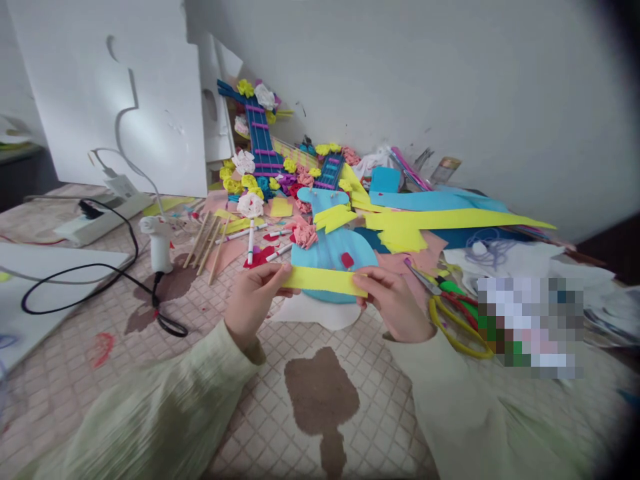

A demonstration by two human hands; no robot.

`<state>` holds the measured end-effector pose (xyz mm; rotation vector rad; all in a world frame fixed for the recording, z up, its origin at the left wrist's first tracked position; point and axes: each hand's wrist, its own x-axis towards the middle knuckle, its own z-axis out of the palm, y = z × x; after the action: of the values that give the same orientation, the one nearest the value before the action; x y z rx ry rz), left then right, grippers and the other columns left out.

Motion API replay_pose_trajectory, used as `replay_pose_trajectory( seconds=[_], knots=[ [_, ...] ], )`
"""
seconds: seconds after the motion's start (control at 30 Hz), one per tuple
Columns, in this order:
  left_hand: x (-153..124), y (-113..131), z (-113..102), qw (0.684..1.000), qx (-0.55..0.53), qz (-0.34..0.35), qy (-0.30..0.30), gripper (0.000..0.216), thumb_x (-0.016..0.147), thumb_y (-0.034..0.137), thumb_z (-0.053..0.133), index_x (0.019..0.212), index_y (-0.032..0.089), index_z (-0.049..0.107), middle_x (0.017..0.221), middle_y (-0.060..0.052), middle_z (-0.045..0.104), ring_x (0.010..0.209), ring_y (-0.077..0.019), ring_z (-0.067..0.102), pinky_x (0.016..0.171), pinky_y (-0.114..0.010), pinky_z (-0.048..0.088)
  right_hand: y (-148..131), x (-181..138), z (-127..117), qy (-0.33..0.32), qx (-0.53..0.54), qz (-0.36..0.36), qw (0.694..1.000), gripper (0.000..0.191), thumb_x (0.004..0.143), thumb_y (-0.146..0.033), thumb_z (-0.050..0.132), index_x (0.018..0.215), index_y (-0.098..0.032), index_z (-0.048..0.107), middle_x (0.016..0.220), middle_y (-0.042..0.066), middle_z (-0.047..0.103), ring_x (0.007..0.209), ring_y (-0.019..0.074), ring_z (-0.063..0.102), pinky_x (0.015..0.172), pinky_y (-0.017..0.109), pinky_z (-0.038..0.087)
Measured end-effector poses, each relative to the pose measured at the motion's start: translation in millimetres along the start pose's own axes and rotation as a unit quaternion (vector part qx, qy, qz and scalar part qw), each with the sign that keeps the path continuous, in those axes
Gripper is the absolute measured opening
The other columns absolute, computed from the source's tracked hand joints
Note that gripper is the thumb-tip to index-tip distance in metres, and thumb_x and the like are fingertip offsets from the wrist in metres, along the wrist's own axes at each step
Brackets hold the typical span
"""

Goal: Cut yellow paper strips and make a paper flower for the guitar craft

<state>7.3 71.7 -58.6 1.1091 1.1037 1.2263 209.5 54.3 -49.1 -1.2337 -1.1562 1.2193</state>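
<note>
A short yellow paper strip (323,281) is stretched level between my two hands, above the table. My left hand (256,297) pinches its left end between thumb and fingers. At the other end, my right hand (393,301) grips it the same way. Just behind the strip lies a light blue guitar-shaped cutout (327,250) with a small red piece (347,260) on it. White paper (320,317) shows under the cutout's near edge. A pink crumpled paper flower (304,233) sits at the cutout's left side.
On the left are a white glue gun (159,243), its black cable, a power strip (103,220) and wooden sticks (205,243). Yellow-handled scissors (457,327) lie at the right. Behind stand decorated blue guitar shapes (263,137), paper flowers and long yellow strips (460,219).
</note>
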Motion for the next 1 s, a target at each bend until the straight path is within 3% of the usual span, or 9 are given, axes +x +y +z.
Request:
replay_pose_trajectory(
  seconds=[0.1,0.27,0.47,0.57,1.0],
  knots=[
    [-4,2,3,1.0,0.009,0.014,-0.002,0.022,0.067,0.035,0.064,0.072,0.013,0.063,0.061,-0.001,0.064,0.052,-0.012,0.06,0.054,-0.023,0.051,-3,2,-3,0.026,-0.027,-0.025,0.999,0.022,0.067,-0.035,0.063,0.07,-0.013,0.061,0.046,-0.003,0.049,0.043,0.0084,0.043,0.043,0.023,0.033],
    [-6,4,5,0.998,0.029,0.047,-0.009,0.016,0.068,0.029,0.064,0.069,0.013,0.062,0.057,0.0,0.061,0.051,-0.0119,0.058,0.051,-0.023,0.049,-8,3,-10,0.018,-0.078,-0.042,0.996,0.026,0.069,-0.037,0.061,0.073,-0.012,0.062,0.049,-0.003,0.049,0.045,0.008,0.042,0.044,0.023,0.032],
    [-8,8,8,0.999,0.021,0.018,-0.029,0.019,0.067,0.031,0.064,0.073,0.013,0.065,0.061,-0.002,0.063,0.052,-0.0128,0.059,0.052,-0.023,0.049,-7,5,-13,-0.015,-0.096,-0.044,0.994,0.026,0.07,-0.039,0.06,0.072,-0.012,0.061,0.05,-0.003,0.049,0.046,0.0083,0.044,0.046,0.023,0.033],
    [-9,11,9,0.998,0.048,-0.007,-0.044,0.017,0.067,0.03,0.064,0.066,0.013,0.066,0.053,-0.002,0.062,0.047,-0.0122,0.057,0.049,-0.021,0.047,-5,6,-13,-0.025,-0.093,-0.041,0.995,0.027,0.07,-0.04,0.06,0.072,-0.012,0.062,0.051,-0.003,0.05,0.046,0.0082,0.044,0.045,0.023,0.033],
    [-10,10,7,0.997,0.051,-0.027,-0.048,0.015,0.066,0.028,0.066,0.067,0.014,0.068,0.05,-0.004,0.064,0.047,-0.0127,0.058,0.049,-0.021,0.045,-5,8,-14,0.001,-0.081,-0.028,0.996,0.027,0.067,-0.039,0.063,0.072,-0.012,0.063,0.05,-0.002,0.051,0.045,0.0079,0.045,0.044,0.023,0.034]
  ],
)
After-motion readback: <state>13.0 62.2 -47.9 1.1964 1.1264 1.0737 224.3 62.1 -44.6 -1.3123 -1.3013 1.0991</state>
